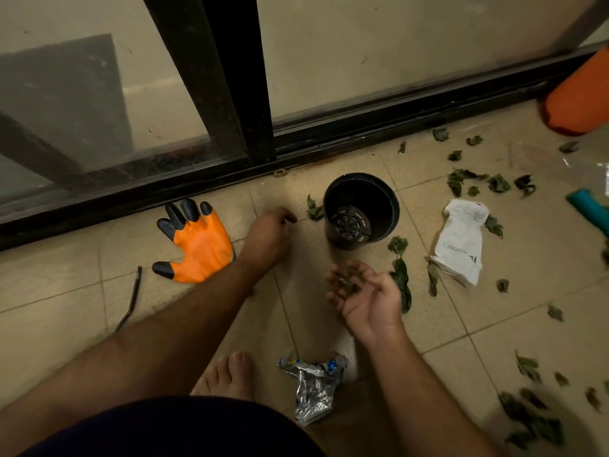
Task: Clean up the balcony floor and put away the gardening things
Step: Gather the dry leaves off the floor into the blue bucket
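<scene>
From the head view I look down at a tiled floor [514, 341] beside a sliding glass door [379, 54].

My left hand [268, 237] reaches down to the floor between the orange glove [201, 247] and the black pot [361, 211]. Its fingers are curled, with the tips down at the tile. I cannot tell if they pinch anything.

My right hand [365, 290] is palm up, just in front of the pot. Its fingers are loosely bent like a cup, and a small pile of dry leaves [347, 280] sits in the palm.

The pot is tipped on its side with its open mouth facing me. I can see the holes in its bottom. The glove lies flat near the door track, with black fingertips.

More leaves are spread over the floor to the right of the pot, with a thick bunch at the bottom right. A white packet [461, 240] lies among them. A crumpled silver wrapper [314, 387] lies near my bare foot [227, 377]. A thin dark stick [131, 298] lies left of the glove. A teal tool [590, 209] and an orange bag [580, 94] show at the right edge.
</scene>
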Demonstrator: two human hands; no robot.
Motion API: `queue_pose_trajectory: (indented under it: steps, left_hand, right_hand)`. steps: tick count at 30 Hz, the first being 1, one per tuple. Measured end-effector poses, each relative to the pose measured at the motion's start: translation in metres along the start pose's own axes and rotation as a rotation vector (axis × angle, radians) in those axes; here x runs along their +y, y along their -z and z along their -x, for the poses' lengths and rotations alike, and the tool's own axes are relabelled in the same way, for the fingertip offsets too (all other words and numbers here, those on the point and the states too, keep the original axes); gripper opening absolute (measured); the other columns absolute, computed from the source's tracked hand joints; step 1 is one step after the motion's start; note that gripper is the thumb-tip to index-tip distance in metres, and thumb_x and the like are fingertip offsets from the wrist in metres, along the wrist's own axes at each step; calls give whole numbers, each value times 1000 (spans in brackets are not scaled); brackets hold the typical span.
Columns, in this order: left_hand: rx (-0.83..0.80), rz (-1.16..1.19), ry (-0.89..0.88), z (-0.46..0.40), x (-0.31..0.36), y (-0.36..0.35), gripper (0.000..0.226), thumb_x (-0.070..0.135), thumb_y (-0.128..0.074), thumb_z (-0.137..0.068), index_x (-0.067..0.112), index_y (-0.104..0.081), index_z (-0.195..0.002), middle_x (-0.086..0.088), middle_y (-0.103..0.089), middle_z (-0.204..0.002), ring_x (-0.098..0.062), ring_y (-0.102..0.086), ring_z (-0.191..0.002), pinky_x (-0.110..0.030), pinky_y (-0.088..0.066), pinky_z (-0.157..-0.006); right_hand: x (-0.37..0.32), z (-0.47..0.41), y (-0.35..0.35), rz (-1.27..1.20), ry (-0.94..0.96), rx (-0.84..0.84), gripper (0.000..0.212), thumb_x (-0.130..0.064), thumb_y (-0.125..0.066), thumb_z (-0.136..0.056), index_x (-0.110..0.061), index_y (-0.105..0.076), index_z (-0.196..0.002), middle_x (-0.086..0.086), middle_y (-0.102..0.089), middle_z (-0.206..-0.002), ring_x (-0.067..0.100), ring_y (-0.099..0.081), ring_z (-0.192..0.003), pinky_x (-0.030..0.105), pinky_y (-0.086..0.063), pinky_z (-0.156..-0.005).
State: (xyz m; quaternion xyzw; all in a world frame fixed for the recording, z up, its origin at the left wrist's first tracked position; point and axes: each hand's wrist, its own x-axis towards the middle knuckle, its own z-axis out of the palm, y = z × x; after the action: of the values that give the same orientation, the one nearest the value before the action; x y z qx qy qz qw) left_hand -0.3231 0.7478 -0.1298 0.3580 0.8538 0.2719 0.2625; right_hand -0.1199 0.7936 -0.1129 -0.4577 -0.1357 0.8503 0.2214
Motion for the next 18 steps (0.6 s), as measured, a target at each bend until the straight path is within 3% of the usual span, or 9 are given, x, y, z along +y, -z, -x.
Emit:
queue_pose_trajectory:
  steps: [4,6,8,13,15,18]
  left_hand:
    - [-38,-89,-108,-18,18,-3,43,26,-55,-98,20,-48,-141,-6,-47,-133,-16,-53,-106,-26,-42,-84]
    - [-97,-228,-177,-31,26,-7,60,35,-65,-93,26,-40,-146,-4,-40,-134,-11,-48,-98,-23,-41,-76]
    - [-146,-307,-236,-42,29,-13,57,37,-67,-90,25,-45,-142,-5,-38,-133,-10,-45,-94,-23,-39,-73]
    - [-168,-350,-221,-52,29,-22,31,32,-57,-98,19,-57,-125,-7,-43,-127,-14,-47,-92,-27,-41,-75]
    - [-156,-348,-217,-50,28,-23,26,28,-54,-100,17,-57,-124,-8,-48,-123,-16,-49,-91,-28,-41,-74]
    - [-163,-225,-160,-41,24,-18,19,19,-53,-100,16,-59,-118,-7,-58,-113,-16,-54,-90,-28,-43,-74]
  right_hand:
    - [-18,-7,5,285,115,202,17,-30,-59,-95,-16,-56,-86,2,-56,-67,14,-50,-56,27,-31,-50]
    - [-26,-9,11,488,205,247,19,-24,-67,-91,-13,-53,-84,3,-51,-62,14,-43,-50,26,-28,-42]
    - [-34,-12,21,671,319,318,18,-16,-72,-88,-7,-57,-84,5,-51,-59,15,-41,-47,25,-31,-40]
    - [-62,-23,35,1089,591,511,12,-19,-73,-85,-18,-62,-81,-3,-59,-69,11,-52,-63,25,-41,-59]
    - [-75,-34,35,1234,610,553,11,-24,-71,-86,-18,-64,-92,-2,-63,-80,14,-58,-74,26,-45,-64]
    - [-89,-56,30,1487,603,542,32,-31,-70,-88,-19,-63,-117,5,-65,-110,22,-62,-96,34,-52,-85]
